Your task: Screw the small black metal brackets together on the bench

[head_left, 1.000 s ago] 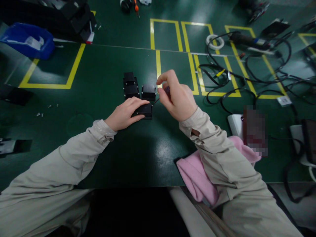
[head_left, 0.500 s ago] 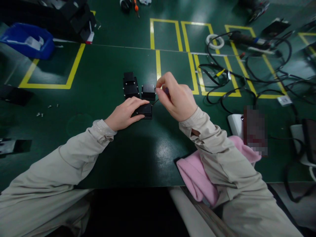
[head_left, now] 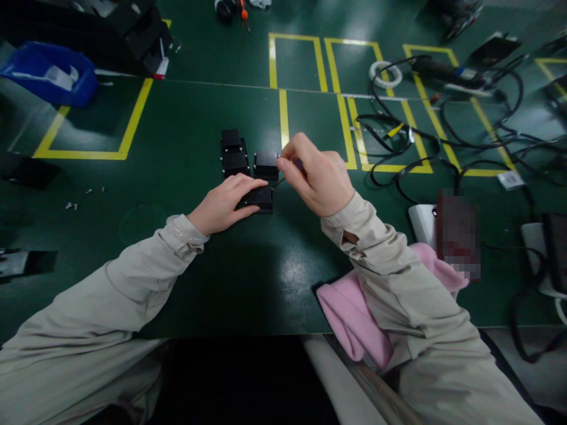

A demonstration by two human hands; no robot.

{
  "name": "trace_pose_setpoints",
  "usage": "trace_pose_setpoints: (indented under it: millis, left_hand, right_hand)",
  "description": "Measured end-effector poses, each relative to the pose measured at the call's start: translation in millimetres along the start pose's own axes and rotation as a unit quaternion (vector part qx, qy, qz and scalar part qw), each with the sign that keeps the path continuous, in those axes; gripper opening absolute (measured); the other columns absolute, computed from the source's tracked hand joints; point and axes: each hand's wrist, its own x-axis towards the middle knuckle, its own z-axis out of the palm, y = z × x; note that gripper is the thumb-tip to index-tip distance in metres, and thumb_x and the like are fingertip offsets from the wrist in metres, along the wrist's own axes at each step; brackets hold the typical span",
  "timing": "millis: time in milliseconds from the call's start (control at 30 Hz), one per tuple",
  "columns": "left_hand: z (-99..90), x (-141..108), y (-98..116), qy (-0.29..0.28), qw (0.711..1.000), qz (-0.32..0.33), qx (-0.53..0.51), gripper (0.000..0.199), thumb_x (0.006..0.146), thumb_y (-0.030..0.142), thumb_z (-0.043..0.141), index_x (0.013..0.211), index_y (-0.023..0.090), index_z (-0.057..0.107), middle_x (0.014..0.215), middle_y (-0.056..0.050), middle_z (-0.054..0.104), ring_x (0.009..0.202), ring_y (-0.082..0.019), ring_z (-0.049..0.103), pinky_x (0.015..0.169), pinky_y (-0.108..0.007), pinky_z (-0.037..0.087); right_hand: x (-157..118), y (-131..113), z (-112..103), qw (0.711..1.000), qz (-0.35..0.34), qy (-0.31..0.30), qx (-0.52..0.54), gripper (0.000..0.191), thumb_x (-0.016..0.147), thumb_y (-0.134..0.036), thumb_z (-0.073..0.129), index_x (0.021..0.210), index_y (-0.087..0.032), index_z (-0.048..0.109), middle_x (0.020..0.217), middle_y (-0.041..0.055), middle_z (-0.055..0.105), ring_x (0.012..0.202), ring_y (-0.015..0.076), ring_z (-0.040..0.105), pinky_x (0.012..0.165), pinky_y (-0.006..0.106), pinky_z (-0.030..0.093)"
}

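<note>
My left hand [head_left: 224,203] presses a small black block [head_left: 261,199] against the green table, thumb on its near side and fingers over its top. Part of the block is hidden under those fingers. At the block's right end, my right hand [head_left: 316,174] is closed in a pinch around a thin dark tool [head_left: 279,182] that looks like a hex key. The tool's tip meets a small screw at the block's corner; its other end is hidden in the hand. Just beyond lie another black block [head_left: 266,160] and a longer stepped black part [head_left: 234,154], both with small silvery screws along their sides.
Loose screws [head_left: 71,206] lie to the left. A blue bin [head_left: 53,77] stands far left beside black containers [head_left: 128,35]. Tangled black cables [head_left: 398,171] and a white ring [head_left: 385,75] occupy the right. A pink cloth [head_left: 354,319] lies under my right forearm.
My right hand has shifted very slightly left and down, its pinch kept. The left hand and the blocks stay in place.
</note>
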Motion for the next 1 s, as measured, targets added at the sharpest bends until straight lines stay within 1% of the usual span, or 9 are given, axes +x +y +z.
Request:
trace_pose_setpoints:
  millis: [67,200,267,467,667,733,867,933,1000]
  left_hand:
    - [-0.3,0.1,0.1,-0.003,1.000,-0.003,0.000,0.047,0.096,0.035,0.056,0.140,0.018,0.051,0.131,-0.012,0.058,0.123,-0.028,0.055,0.108,-0.047,0.045]
    - [-0.2,0.1,0.0,-0.005,1.000,-0.008,-0.003,0.047,0.096,0.034,0.055,0.141,0.020,0.050,0.130,-0.011,0.058,0.122,-0.028,0.055,0.107,-0.047,0.045]
    - [0.0,0.0,-0.2,-0.003,1.000,-0.007,-0.004,0.047,0.096,0.035,0.055,0.140,0.020,0.051,0.130,-0.011,0.058,0.122,-0.028,0.055,0.107,-0.047,0.045]
    - [0.2,0.1,-0.4,-0.002,1.000,-0.004,0.002,0.047,0.097,0.036,0.055,0.141,0.018,0.051,0.131,-0.012,0.058,0.123,-0.028,0.055,0.107,-0.046,0.046]
    - [0.7,-0.2,-0.2,-0.001,1.000,-0.008,-0.005,0.047,0.096,0.034,0.056,0.140,0.020,0.051,0.130,-0.011,0.058,0.122,-0.028,0.055,0.107,-0.046,0.045]
    - [0.8,-0.3,-0.5,-0.003,1.000,-0.010,-0.006,0.046,0.097,0.035,0.055,0.140,0.020,0.050,0.130,-0.011,0.058,0.123,-0.028,0.055,0.108,-0.046,0.044]
    - [0.9,-0.5,-1.1,-0.002,1.000,-0.007,-0.005,0.047,0.097,0.036,0.055,0.141,0.021,0.050,0.131,-0.011,0.058,0.123,-0.028,0.054,0.108,-0.046,0.044]
    - [0.8,-0.5,-1.1,0.000,1.000,-0.003,-0.005,0.046,0.097,0.035,0.055,0.140,0.020,0.051,0.131,-0.011,0.058,0.123,-0.028,0.055,0.107,-0.045,0.045]
    - [0.7,-0.6,-0.8,0.002,1.000,0.000,-0.007,0.046,0.097,0.035,0.055,0.140,0.019,0.051,0.131,-0.011,0.058,0.122,-0.027,0.055,0.106,-0.044,0.046]
  right_hand:
    - [0.2,0.0,0.4,1.000,0.006,-0.003,-0.007,0.044,0.102,-0.048,0.025,0.110,-0.019,0.057,0.083,0.0035,0.066,0.073,0.0159,0.065,0.071,0.029,0.045]
    - [0.1,-0.4,1.3,1.000,0.011,0.009,-0.003,0.038,0.101,-0.037,0.025,0.116,-0.018,0.054,0.081,0.0027,0.066,0.066,0.0142,0.061,0.069,0.028,0.044]
    - [0.1,-0.2,1.2,1.000,0.011,0.013,0.001,0.036,0.101,-0.035,0.025,0.116,-0.018,0.054,0.082,0.0026,0.066,0.067,0.0137,0.061,0.070,0.028,0.044]
    - [0.2,0.3,0.1,1.000,0.015,0.001,-0.012,0.043,0.101,-0.047,0.027,0.107,-0.019,0.058,0.085,0.0044,0.067,0.074,0.0161,0.064,0.073,0.029,0.045]
    - [0.2,0.4,1.2,1.000,0.017,0.016,0.000,0.035,0.102,-0.036,0.026,0.113,-0.019,0.054,0.081,0.0022,0.065,0.066,0.0132,0.060,0.070,0.028,0.044]
    - [0.4,1.5,1.8,1.000,0.016,0.018,0.005,0.035,0.102,-0.037,0.026,0.112,-0.019,0.054,0.082,0.0026,0.065,0.069,0.0137,0.061,0.071,0.028,0.044]
    - [0.6,2.8,2.4,1.000,0.012,0.015,0.001,0.039,0.101,-0.047,0.028,0.107,-0.020,0.056,0.086,0.0035,0.066,0.075,0.0157,0.063,0.073,0.029,0.045]
    - [0.6,2.2,2.2,1.000,0.019,0.008,-0.003,0.039,0.102,-0.046,0.028,0.109,-0.020,0.056,0.085,0.0035,0.065,0.073,0.0154,0.062,0.073,0.029,0.044]
    - [0.6,1.0,1.7,1.000,0.028,0.003,0.001,0.036,0.102,-0.041,0.028,0.114,-0.019,0.055,0.084,0.0031,0.065,0.070,0.0146,0.061,0.073,0.029,0.043]
